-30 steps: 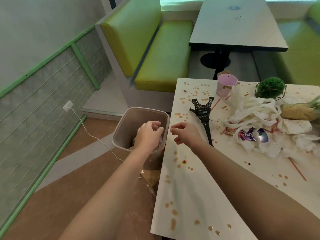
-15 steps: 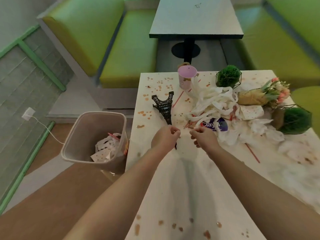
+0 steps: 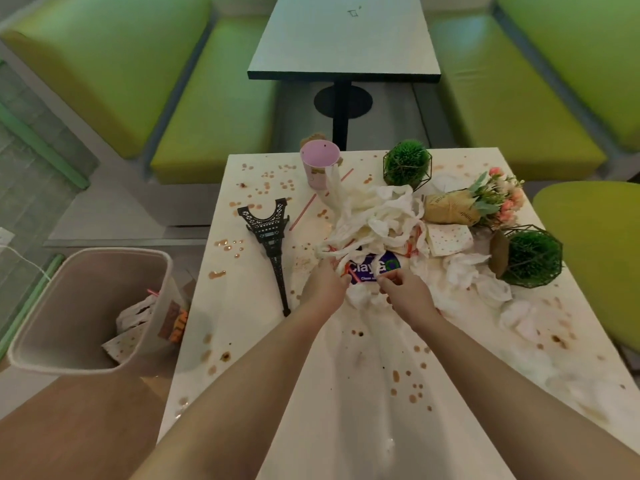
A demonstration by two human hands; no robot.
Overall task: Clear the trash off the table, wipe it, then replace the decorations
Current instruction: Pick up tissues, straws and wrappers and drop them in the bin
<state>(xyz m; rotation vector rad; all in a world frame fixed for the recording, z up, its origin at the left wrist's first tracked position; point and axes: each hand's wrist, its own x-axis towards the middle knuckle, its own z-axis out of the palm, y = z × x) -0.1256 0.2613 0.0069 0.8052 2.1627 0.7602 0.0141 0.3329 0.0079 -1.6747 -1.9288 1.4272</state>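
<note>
— Both hands have come off the bin (image 3: pixel 83 306) and onto the trash pile (image 3: pixel 377 220) mid-surface. Grips?

— Left hand (image 3: pixel 323 287) and right hand (image 3: pixel 407 292) curl at the purple wrapper (image 3: pixel 374 270); I can't tell if they've pinched it. It's light, limp stuff, so I'd bunch it from underneath.

purple wrapper (image 3: pixel 372 268) printed "Clay", rest of lettering unreadable

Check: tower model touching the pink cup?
Apart. The head view shows the tower model lying flat, with stained bare table between its base and the pink cup.
</note>
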